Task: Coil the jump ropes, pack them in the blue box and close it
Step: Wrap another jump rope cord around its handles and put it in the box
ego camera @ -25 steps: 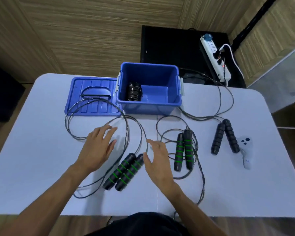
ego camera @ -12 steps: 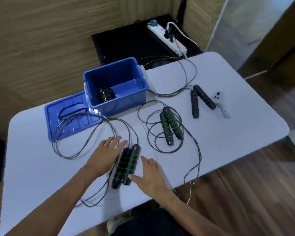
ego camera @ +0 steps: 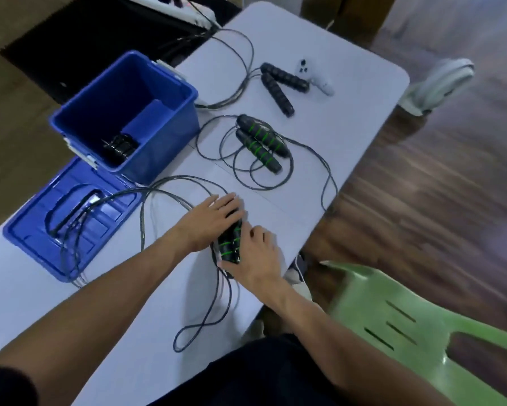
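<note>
Both hands, left hand (ego camera: 214, 218) and right hand (ego camera: 253, 256), flat-fingered grip on green-striped handles (ego camera: 230, 244); risk: trailing cord (ego camera: 164, 197) snags lid (ego camera: 64, 218), tangling coil.

Setting: plain indoor room, likely office or recording space. White folding counter (ego camera: 349, 92), dark wood-look floor (ego camera: 422, 200) at right, green plastic chair (ego camera: 407, 332) lower right, power strip (ego camera: 188, 13) on black mat (ego camera: 85, 45) upper left.

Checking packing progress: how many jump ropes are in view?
4. One lies coiled inside the box; one green-striped pair of handles is under both hands; another green-striped rope lies mid-table; a plain black one lies beside the white controller.
</note>
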Demonstrator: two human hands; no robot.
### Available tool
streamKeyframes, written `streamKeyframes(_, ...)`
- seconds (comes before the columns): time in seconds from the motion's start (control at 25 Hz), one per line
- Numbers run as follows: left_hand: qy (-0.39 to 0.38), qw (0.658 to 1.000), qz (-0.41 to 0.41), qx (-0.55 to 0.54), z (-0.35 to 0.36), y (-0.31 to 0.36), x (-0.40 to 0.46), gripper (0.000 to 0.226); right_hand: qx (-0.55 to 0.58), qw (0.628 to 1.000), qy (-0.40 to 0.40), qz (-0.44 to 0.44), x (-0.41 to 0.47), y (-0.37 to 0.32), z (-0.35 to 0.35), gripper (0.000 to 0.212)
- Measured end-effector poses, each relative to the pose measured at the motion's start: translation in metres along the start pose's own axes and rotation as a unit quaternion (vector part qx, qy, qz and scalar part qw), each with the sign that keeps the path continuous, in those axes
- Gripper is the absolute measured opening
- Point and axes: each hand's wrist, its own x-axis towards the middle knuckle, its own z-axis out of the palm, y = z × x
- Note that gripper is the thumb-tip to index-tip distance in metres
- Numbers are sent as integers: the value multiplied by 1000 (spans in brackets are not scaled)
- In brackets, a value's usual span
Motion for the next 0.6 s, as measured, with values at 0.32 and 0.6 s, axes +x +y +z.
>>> streamKeyframes(0.32,23,998,-29,-40,0,-7,-22,57,-79,995,60,16,-20,-21,-3,84)
streamKeyframes(0.6,124,947,-238,-177,-34,-13,-47,68,-201,957,186,-95,20,-30,-52,80)
